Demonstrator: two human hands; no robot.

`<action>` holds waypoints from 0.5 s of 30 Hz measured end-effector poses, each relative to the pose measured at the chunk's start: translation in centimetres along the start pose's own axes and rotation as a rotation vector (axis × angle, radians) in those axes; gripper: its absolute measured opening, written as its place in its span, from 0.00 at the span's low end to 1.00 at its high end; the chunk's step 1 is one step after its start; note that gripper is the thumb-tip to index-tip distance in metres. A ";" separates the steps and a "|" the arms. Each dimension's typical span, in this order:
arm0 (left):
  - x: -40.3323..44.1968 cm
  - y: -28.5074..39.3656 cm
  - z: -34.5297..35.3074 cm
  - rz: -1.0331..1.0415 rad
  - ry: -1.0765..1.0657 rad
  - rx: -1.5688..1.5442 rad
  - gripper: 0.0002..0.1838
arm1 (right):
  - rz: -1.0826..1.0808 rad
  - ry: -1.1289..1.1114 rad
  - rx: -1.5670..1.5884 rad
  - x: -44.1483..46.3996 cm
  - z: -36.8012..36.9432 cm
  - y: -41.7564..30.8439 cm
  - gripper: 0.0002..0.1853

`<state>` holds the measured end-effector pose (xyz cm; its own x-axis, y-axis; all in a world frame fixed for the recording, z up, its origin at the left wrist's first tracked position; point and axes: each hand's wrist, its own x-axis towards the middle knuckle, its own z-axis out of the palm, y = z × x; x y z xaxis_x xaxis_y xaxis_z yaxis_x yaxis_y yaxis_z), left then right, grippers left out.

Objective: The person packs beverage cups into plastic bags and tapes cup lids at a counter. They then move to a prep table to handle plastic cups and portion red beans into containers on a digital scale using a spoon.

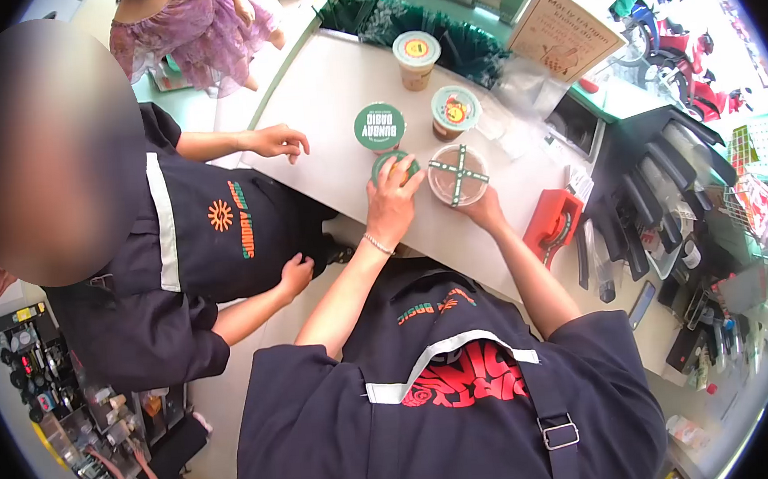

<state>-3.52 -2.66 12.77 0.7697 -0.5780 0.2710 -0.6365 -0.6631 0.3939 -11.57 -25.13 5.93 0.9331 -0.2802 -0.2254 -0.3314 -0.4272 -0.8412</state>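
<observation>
My left hand (390,202) is closed over the top of a green-lidded cup (394,165) at the counter's near edge. My right hand (483,208) holds a clear-lidded cup (458,176) from its right side; green patterned tape crosses over that lid. Just beyond my left hand stands a cup with a dark green lid (380,126) bearing white lettering. Farther back are a cup with a light green lid and a round orange sticker (455,112), and another sticker-lidded cup (416,50).
A co-worker in a dark apron (209,216) stands at the left, one hand near the counter (320,93). A red tape dispenser (553,226) lies right of my right hand. Beyond it are black organisers (655,167) and a phone (641,304). A framed sign (563,33) stands behind.
</observation>
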 end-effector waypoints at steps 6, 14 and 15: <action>-3.3 -4.5 -1.5 -0.066 0.073 0.059 0.23 | -0.029 0.080 0.064 -0.4 2.0 -1.3 0.36; -1.3 -12.9 -1.6 -0.047 0.238 0.094 0.22 | -0.072 0.061 -0.012 -0.8 4.3 -1.7 0.37; -0.9 -13.6 -1.7 -0.021 0.255 0.083 0.22 | -0.051 0.066 0.018 -1.0 4.6 -2.2 0.37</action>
<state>4.54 7.66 8.66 0.7635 -0.4321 0.4799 -0.6138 -0.7166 0.3313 -11.08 -19.94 5.74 0.9375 -0.3143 -0.1496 -0.2804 -0.4275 -0.8594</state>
